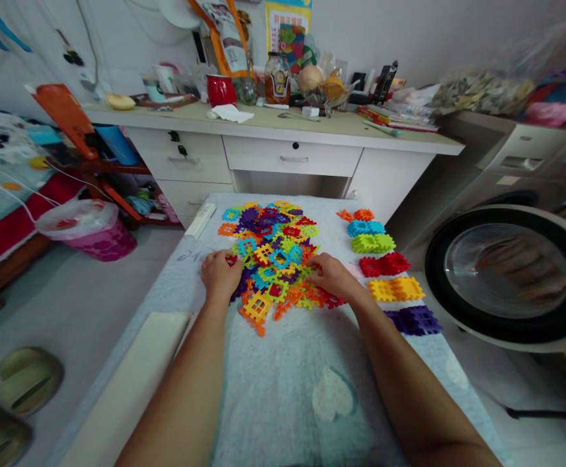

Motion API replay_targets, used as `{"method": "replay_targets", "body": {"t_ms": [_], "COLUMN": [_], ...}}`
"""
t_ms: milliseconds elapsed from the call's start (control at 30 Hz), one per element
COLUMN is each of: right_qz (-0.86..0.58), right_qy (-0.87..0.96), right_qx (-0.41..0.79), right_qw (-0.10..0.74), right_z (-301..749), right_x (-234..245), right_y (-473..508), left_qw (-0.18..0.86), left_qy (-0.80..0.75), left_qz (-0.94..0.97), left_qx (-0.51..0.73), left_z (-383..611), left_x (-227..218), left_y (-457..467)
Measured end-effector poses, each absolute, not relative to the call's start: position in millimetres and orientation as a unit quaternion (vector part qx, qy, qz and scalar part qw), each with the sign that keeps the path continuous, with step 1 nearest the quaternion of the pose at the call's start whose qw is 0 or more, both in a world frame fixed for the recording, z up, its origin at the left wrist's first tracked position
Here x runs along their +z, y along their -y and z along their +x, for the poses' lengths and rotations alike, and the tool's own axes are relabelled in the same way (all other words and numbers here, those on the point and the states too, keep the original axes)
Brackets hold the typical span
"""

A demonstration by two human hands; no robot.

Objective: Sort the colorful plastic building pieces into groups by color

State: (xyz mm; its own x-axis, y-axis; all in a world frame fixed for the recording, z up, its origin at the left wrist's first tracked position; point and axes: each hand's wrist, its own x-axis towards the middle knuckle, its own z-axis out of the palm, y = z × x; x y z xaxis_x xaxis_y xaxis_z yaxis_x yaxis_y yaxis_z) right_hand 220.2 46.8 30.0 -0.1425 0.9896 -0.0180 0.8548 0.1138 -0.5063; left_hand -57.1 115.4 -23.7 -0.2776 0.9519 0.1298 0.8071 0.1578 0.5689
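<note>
A heap of small plastic interlocking tiles in many colours lies on a pale blue cloth-covered table. My left hand rests at the heap's left edge, fingers curled round a red tile. At the heap's right edge my right hand has its fingers closed among orange and red tiles. To the right stands a column of sorted stacks: orange, blue, green, red, yellow and purple.
A white desk cluttered with jars, a red mug and books stands beyond the table. A washing machine door is at the right. A pink bin and slippers are on the floor at the left.
</note>
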Motion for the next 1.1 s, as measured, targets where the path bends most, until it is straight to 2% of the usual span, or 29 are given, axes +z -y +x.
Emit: {"method": "replay_targets", "body": {"t_ms": [300, 500, 667, 833, 967, 1100], "right_qz": [-0.633, -0.630, -0.626, -0.613, -0.607, -0.663], "right_qy": [0.732, 0.742, 0.745, 0.753, 0.755, 0.716], "right_qx": [0.194, 0.187, 0.183, 0.172, 0.165, 0.112], "right_qw": [0.163, 0.133, 0.144, 0.167, 0.187, 0.188], "right_z": [217, 219, 220, 225, 249, 307], "right_x": [31, 29, 30, 35, 48, 67], "right_y": [-43, -44, -44, -42, -43, -54], "left_qw": [0.122, 0.132, 0.152, 0.141, 0.130, 0.130], "left_qy": [-0.752, -0.737, -0.721, -0.725, -0.731, -0.728], "left_qz": [0.601, 0.601, 0.594, 0.597, 0.599, 0.607], "left_qx": [0.244, 0.282, 0.323, 0.313, 0.299, 0.292], "left_z": [-55, -54, -57, -57, -56, -54], "left_x": [-23, -24, -30, -32, -30, -28], "left_y": [-113, -112, -116, -119, -117, -116]}}
